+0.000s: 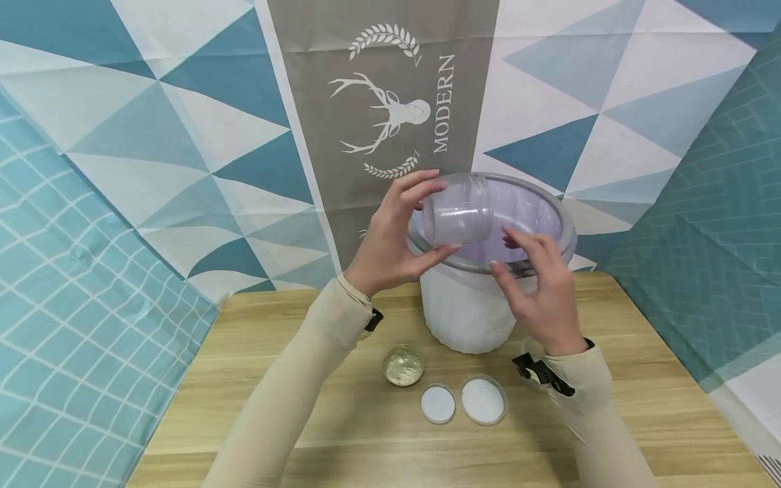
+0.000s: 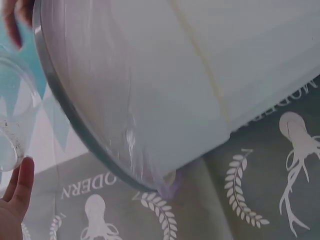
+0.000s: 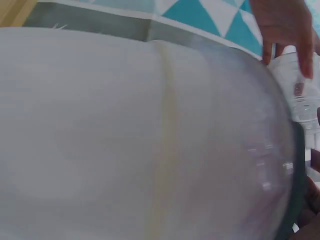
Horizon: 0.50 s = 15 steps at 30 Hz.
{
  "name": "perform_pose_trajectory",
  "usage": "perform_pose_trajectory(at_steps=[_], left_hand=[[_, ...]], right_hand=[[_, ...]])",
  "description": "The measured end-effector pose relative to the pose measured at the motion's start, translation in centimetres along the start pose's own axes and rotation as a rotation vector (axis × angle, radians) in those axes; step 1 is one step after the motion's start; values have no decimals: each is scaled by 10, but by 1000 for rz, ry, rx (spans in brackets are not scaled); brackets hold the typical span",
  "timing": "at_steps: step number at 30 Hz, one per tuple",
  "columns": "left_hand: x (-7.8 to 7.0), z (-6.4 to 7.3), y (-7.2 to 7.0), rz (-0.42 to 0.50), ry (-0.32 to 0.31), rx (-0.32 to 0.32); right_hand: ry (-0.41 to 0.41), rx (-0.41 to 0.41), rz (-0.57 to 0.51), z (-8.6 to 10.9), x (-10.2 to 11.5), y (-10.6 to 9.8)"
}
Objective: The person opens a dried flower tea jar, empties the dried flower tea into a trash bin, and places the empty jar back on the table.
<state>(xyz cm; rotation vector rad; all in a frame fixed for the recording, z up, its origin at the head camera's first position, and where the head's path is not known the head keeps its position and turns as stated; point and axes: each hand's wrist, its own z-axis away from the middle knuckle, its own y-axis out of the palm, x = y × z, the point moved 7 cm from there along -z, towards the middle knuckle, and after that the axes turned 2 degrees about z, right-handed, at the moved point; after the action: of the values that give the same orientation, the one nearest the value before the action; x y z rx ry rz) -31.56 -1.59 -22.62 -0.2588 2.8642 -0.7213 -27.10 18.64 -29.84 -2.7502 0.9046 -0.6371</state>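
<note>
My left hand (image 1: 399, 237) holds a clear jar (image 1: 460, 213) between thumb and fingers. The jar lies on its side in the air, over the opening of a white trash bin (image 1: 466, 315) lined with a pale purple bag (image 1: 531, 203). Just right of the jar's end, my right hand (image 1: 543, 291) is held with thumb and fingers spread apart and nothing between them. It is by the bin's grey rim (image 1: 567, 237); whether it touches the rim is hard to tell. The left wrist view shows part of the jar (image 2: 17, 95) beside the bin.
On the wooden table (image 1: 342, 434), in front of the bin, sit a small round container with gold-coloured contents (image 1: 403, 366) and two white round discs, one smaller (image 1: 438, 404) and one larger (image 1: 484, 400). A patterned cloth (image 1: 390, 108) hangs behind the bin.
</note>
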Motion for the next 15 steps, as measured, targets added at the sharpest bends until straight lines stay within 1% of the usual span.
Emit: perform_pose_trajectory(at_steps=[4,9,12,15], left_hand=[[-9,3,4,22,3,15],[-25,7,8,92,42,31],[-35,13,9,111,63,37],[-42,21,6,111,61,46]], right_hand=[[7,10,-73,-8,11,-1],[-4,59,-191,-16,27,5],[-4,62,-202,-16,36,9],[-13,43,-197,-13,45,10]])
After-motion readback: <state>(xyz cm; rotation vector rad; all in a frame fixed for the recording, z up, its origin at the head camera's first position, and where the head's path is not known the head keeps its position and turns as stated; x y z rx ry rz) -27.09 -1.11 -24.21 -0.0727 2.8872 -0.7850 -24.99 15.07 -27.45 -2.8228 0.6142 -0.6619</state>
